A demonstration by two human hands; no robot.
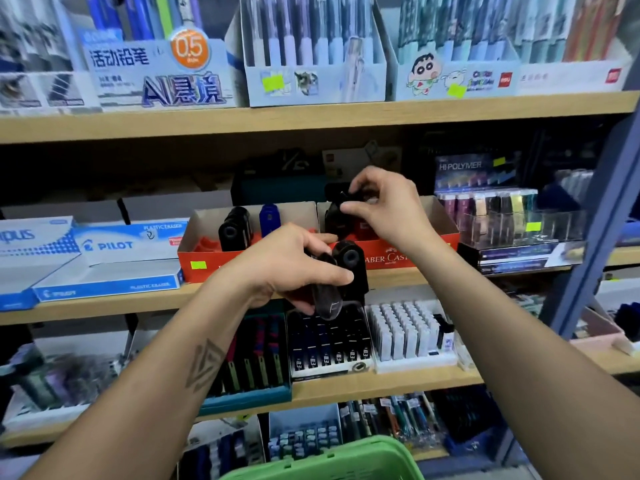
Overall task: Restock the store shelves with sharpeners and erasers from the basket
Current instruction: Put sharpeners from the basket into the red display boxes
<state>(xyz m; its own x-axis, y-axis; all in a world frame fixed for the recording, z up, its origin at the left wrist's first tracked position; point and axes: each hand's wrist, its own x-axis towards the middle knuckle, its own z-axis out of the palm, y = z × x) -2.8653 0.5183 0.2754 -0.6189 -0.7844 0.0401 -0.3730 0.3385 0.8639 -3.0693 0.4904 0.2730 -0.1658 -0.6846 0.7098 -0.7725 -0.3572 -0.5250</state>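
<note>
Stationery aisle, wooden shelves [311, 116] crowded with pen and eraser boxes. Left hand [287, 265] gripped cluster of black sharpeners [349, 268] before middle shelf. Right hand [384, 202] pinched one black sharpener [337, 216] over red display box [388, 258]. Green basket [329, 459] below.

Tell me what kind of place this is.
Most likely a stationery shop aisle: wooden shelves hold retail display boxes of pens, Pilot eraser boxes and a red Faber-Castell sharpener tray with price stickers.
</note>
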